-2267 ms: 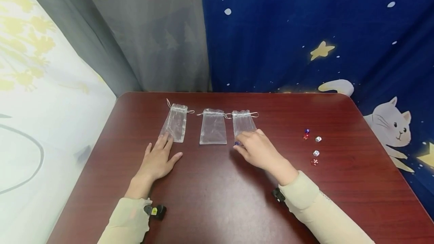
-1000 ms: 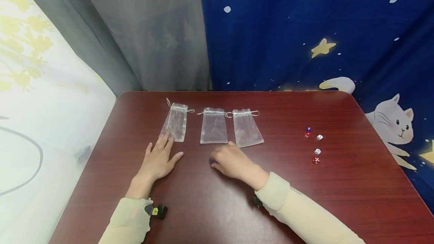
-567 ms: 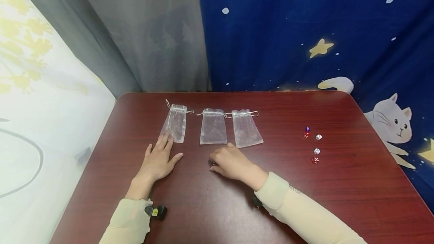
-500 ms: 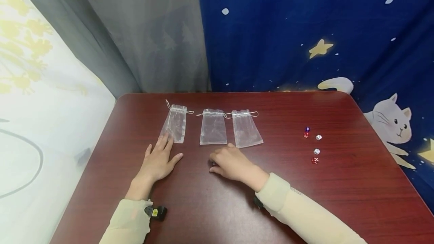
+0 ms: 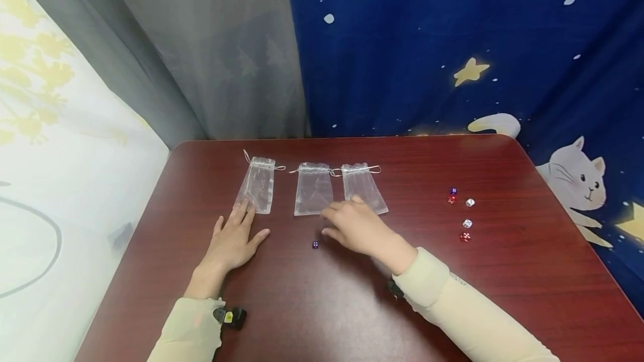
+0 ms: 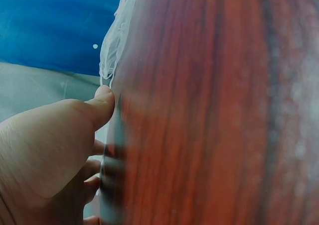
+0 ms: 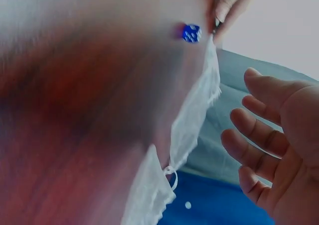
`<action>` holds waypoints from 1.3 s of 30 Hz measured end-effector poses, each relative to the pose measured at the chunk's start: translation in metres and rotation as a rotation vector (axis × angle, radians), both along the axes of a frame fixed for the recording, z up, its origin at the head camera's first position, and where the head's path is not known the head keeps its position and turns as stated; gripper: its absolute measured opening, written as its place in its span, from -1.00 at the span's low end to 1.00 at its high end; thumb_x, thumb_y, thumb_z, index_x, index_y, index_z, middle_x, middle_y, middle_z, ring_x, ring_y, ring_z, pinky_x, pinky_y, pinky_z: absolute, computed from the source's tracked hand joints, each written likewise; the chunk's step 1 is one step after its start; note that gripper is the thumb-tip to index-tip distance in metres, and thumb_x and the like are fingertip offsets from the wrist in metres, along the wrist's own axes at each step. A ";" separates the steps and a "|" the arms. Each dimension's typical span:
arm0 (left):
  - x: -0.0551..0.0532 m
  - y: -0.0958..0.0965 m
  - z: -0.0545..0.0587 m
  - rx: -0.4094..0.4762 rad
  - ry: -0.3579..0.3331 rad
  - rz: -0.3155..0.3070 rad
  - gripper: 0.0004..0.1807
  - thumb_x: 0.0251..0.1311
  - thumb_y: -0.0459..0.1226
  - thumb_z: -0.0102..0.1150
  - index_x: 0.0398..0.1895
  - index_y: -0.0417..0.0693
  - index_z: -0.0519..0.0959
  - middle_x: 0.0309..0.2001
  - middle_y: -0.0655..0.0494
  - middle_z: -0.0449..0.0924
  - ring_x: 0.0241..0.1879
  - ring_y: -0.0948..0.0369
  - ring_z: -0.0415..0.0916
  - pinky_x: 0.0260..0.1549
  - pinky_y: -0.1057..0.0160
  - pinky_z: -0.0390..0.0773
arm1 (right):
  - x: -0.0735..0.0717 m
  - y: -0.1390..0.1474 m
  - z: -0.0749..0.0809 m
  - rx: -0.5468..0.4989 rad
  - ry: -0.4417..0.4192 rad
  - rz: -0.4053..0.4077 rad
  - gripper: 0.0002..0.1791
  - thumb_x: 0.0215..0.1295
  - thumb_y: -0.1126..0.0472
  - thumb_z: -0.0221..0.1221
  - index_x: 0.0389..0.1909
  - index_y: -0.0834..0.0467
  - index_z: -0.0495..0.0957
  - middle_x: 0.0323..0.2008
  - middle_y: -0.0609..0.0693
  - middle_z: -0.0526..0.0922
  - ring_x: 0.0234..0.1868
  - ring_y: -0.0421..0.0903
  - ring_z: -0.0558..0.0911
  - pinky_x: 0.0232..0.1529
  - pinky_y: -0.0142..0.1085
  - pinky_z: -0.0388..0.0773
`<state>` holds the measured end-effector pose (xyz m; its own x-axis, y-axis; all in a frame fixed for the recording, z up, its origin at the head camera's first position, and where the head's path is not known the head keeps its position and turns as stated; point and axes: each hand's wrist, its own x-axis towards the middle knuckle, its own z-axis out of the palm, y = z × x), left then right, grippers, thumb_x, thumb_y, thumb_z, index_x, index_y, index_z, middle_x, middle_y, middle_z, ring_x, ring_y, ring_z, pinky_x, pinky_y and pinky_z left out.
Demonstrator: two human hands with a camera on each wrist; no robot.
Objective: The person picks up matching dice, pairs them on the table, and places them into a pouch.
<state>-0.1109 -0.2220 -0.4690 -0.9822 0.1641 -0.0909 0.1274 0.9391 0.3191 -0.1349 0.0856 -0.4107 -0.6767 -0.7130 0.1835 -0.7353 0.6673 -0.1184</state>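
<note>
My left hand (image 5: pixel 230 244) lies flat with fingers spread, its fingertips resting on the lower end of the left mesh drawstring bag (image 5: pixel 260 183). A blue die (image 5: pixel 315 244) sits on the table in front of the middle mesh bag (image 5: pixel 314 191). To the right of that die, my right hand (image 5: pixel 359 227) hovers with loosely bent fingers and holds nothing. It partly covers the right mesh bag (image 5: pixel 364 186). The right wrist view shows the blue die (image 7: pixel 192 33) apart from the right hand (image 7: pixel 279 135), whose fingers are parted.
Toward the right of the dark red table (image 5: pixel 302 312) lie another blue die (image 5: pixel 453 190), red dice (image 5: pixel 465 237) and white dice (image 5: pixel 467 223). Curtains (image 5: pixel 352 71) hang behind the table's far edge, and a pale patterned surface stands at the left.
My right hand carried the blue die left from near the right bag, let it go before the middle bag, and drew back to the right. The left hand has stayed still.
</note>
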 end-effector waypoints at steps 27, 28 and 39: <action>0.002 0.001 -0.001 -0.003 0.011 0.001 -0.16 0.46 0.09 0.02 0.56 -0.29 0.11 0.59 -0.25 -0.09 0.57 -0.19 -0.18 0.40 -0.40 -0.16 | -0.024 0.069 -0.001 -0.043 0.061 -0.135 -0.78 0.28 0.10 0.38 -0.17 0.15 0.68 -0.33 -0.05 0.69 -0.26 -0.10 0.71 -0.27 -0.14 0.43; 0.003 0.001 -0.001 -0.002 0.010 0.002 -0.16 0.46 0.08 0.03 0.56 -0.29 0.11 0.59 -0.25 -0.09 0.57 -0.19 -0.18 0.40 -0.41 -0.16 | -0.024 0.072 -0.002 -0.047 0.056 -0.143 -0.78 0.28 0.11 0.38 -0.17 0.15 0.68 -0.32 -0.05 0.69 -0.25 -0.10 0.71 -0.25 -0.14 0.44; 0.003 0.003 0.003 -0.005 0.018 0.003 -0.17 0.46 0.07 0.04 0.55 -0.31 0.13 0.58 -0.27 -0.07 0.56 -0.20 -0.15 0.40 -0.41 -0.15 | -0.028 0.098 -0.010 -0.068 0.058 -0.230 -0.81 0.24 0.11 0.41 -0.27 0.11 0.64 -0.41 -0.10 0.63 -0.31 -0.10 0.68 -0.28 -0.12 0.43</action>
